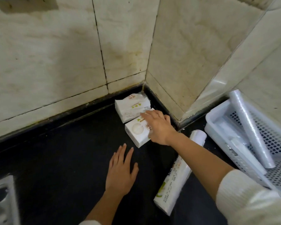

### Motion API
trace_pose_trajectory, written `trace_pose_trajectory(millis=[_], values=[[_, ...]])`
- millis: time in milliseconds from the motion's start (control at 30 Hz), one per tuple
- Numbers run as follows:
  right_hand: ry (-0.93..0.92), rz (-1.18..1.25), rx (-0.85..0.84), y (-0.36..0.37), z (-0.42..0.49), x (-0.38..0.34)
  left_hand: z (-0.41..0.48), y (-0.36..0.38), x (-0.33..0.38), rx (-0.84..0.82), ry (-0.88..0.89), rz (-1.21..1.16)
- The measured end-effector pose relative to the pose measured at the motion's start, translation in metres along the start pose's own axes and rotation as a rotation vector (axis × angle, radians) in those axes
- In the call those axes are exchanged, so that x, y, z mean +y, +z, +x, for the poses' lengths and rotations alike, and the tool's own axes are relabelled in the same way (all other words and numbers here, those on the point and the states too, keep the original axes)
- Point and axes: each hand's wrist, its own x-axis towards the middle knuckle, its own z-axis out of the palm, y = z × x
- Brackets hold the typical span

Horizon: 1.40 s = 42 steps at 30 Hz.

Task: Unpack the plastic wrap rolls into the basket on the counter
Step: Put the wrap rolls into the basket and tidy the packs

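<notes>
A white perforated basket (217,122) stands on the black counter at the right. A clear plastic wrap roll (250,127) leans in it, and another roll (234,135) lies flat inside. A wrapped roll in printed packaging (177,179) lies on the counter left of the basket, partly under my right forearm. My right hand (159,127) rests on top of a white box (136,132) near the wall corner, fingers spread. My left hand (120,169) lies flat and open on the counter, holding nothing.
A second white pack (130,108) sits in the corner behind the box. Tiled walls close off the back and right. The black counter (55,159) spreads out to the left. A metal fixture (2,200) shows at the bottom left edge.
</notes>
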Motion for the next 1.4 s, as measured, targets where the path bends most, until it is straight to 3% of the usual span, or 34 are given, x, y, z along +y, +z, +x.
trace_pose_trajectory(millis=[133,200,267,333,400,567,700,800,967,1133,1400], values=[[0.361,0.237,0.359,0.013,-0.072,0.02,-0.003,-0.003,0.009,0.015,-0.049,-0.229],[0.542,0.236,0.309,0.027,-0.109,0.029,-0.01,-0.003,0.028,0.009,0.004,-0.327],[0.696,0.318,0.21,0.04,-0.135,0.034,-0.021,-0.002,0.059,-0.119,0.068,-0.464],[0.798,0.473,0.224,0.048,-0.153,0.036,-0.029,-0.003,0.092,-0.322,0.024,-0.591],[0.859,0.654,0.276,0.051,-0.167,0.038,-0.03,-0.002,0.115,-0.385,-0.008,-0.557],[0.9,1.12,0.468,0.056,-0.196,0.047,-0.036,-0.004,0.135,-0.444,-0.041,-0.408],[0.9,0.974,0.382,0.058,-0.214,0.055,-0.05,0.002,0.138,-0.624,-0.153,-0.684],[0.831,0.806,0.408,0.059,-0.225,0.056,-0.062,0.001,0.143,-0.714,-0.173,-0.778],[0.767,0.627,0.301,0.066,-0.236,0.053,-0.074,0.003,0.153,-0.84,-0.328,-0.993],[0.833,0.712,0.104,0.073,-0.241,0.054,-0.077,-0.001,0.158,-0.849,-0.373,-0.994],[0.863,1.115,0.034,0.037,-0.262,0.085,-0.067,0.001,0.157,-0.783,-0.391,-0.828]])
